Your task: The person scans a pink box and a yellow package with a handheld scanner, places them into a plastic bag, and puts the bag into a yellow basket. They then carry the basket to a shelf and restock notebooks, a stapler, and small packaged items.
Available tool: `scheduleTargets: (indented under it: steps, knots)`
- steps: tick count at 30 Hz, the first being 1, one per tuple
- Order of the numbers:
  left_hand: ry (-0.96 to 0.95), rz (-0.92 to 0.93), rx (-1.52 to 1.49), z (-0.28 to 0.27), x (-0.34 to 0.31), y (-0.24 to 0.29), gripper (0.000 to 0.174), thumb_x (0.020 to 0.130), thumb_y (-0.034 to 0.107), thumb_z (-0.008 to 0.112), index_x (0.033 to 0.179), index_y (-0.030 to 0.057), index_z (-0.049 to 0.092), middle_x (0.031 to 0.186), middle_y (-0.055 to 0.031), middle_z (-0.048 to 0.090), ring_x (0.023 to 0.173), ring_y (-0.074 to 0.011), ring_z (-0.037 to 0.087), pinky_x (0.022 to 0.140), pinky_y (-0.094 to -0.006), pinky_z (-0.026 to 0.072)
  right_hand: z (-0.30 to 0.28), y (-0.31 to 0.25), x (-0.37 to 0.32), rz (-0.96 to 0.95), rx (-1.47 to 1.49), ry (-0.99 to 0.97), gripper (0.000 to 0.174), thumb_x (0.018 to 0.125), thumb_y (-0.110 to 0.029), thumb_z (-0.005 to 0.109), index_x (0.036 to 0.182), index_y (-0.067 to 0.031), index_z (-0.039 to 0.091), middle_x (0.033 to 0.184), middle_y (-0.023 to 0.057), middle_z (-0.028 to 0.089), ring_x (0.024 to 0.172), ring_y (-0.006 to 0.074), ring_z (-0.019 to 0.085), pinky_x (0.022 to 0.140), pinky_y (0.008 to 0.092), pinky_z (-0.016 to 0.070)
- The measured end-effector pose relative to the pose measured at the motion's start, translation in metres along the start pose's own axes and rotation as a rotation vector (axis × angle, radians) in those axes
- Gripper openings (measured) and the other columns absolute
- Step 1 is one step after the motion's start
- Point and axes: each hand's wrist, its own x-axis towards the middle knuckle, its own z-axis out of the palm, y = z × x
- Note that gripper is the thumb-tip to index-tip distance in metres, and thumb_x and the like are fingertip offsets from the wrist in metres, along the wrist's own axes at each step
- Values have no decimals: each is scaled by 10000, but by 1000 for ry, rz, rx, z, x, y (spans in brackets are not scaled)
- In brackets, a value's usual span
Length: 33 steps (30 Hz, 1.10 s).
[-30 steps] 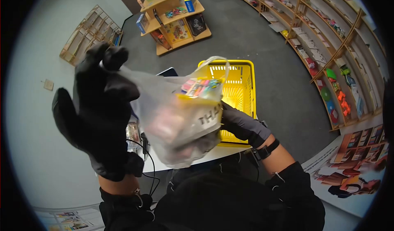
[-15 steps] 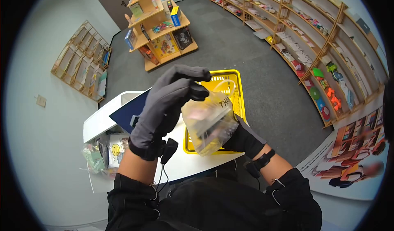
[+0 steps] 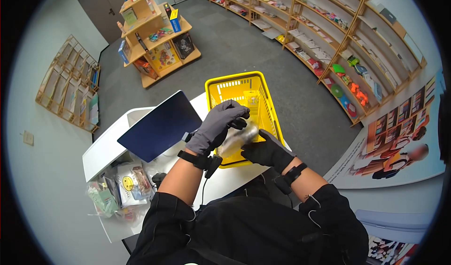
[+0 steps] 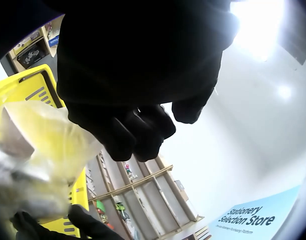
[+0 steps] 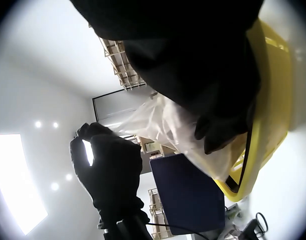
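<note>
A filled, translucent plastic bag (image 3: 239,138) hangs over the near part of a yellow shopping basket (image 3: 270,110). My gloved left hand (image 3: 223,124) pinches the top of the bag, and the plastic stretches up to its fingertips in the right wrist view. My gloved right hand (image 3: 268,153) lies against the bag's lower right side with its fingers extended. Through the plastic (image 4: 48,150) pale and dark contents show in the left wrist view, too blurred to name. Farther inside the basket is a yellow package (image 3: 252,101).
The basket stands on a white desk (image 3: 225,182). Left of it are a dark blue screen (image 3: 159,126) and bagged goods, one a white pack with a smiley (image 3: 129,182). A wooden display stand (image 3: 159,44) and wall shelves (image 3: 319,34) stand beyond.
The bag has gone down and away from me to the basket. My left hand has come from the far left to above the bag, and the head view has shifted.
</note>
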Motion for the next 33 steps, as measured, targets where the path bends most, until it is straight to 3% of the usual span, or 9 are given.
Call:
scheduleTargets:
  steps: [9,12,16,20,22,24,27,30,33]
  knots:
    - [72,53,-117,-21,53,-16,245,1043,212,704,1207,30,719,1163,-82,753,1004,-171,718,869,-306,577,6,-31,26,232,908,284,743,971,-415,733,1525,9,478,1354,254,667,1197,403,689,1032,436,573]
    - [73,84,-139,-31,59,-13,291,1050,221,692,1271,33,712,1236,-77,741,1053,-177,717,914,-312,568,16,-45,53,77,-499,712,678,1001,-406,702,1471,59,554,1336,264,696,1161,412,708,1024,467,567]
    - [80,61,-39,-41,53,-15,332,1067,224,667,1347,48,694,1317,-65,717,1124,-189,709,972,-328,552,1,-67,84,67,-1016,472,542,973,-363,709,1345,30,696,1238,272,756,1104,400,743,958,450,578]
    - [77,88,98,-49,44,-24,403,1038,267,709,1361,27,686,1302,-67,723,1111,-187,718,944,-316,564,-55,-75,134,137,-1157,302,407,929,-368,702,1113,-19,802,1043,243,782,991,419,757,905,487,577]
    - [275,152,462,-44,30,-34,427,961,321,758,1263,20,734,1137,-106,761,990,-228,749,894,-341,570,-77,-80,144,79,-1291,235,348,908,-362,666,987,-57,814,966,212,780,945,428,751,867,519,573]
    - [415,151,636,-31,17,-43,442,922,348,782,1213,16,758,1054,-126,780,929,-248,765,870,-353,573,-87,-82,147,68,-1311,180,339,910,-349,655,978,-55,810,953,208,780,938,427,752,856,520,574]
    - [483,53,1473,-6,0,-47,370,852,340,792,1045,23,791,913,-162,755,811,-310,751,781,-423,560,-93,-92,165,11,-1374,120,324,914,-323,632,960,-50,802,927,199,780,925,425,754,834,522,575]
    - [404,31,1562,6,5,-63,248,791,285,794,867,48,782,811,-174,725,806,-402,717,745,-513,534,-95,-94,169,16,-1465,107,306,918,-284,614,962,-51,807,928,205,780,913,424,758,808,526,580]
    - [627,35,1769,-6,40,-127,210,780,270,774,825,65,776,800,-168,723,792,-387,719,726,-520,519,-105,-79,179,-16,-1562,65,305,923,-288,610,952,-59,810,926,206,779,902,424,758,796,531,581]
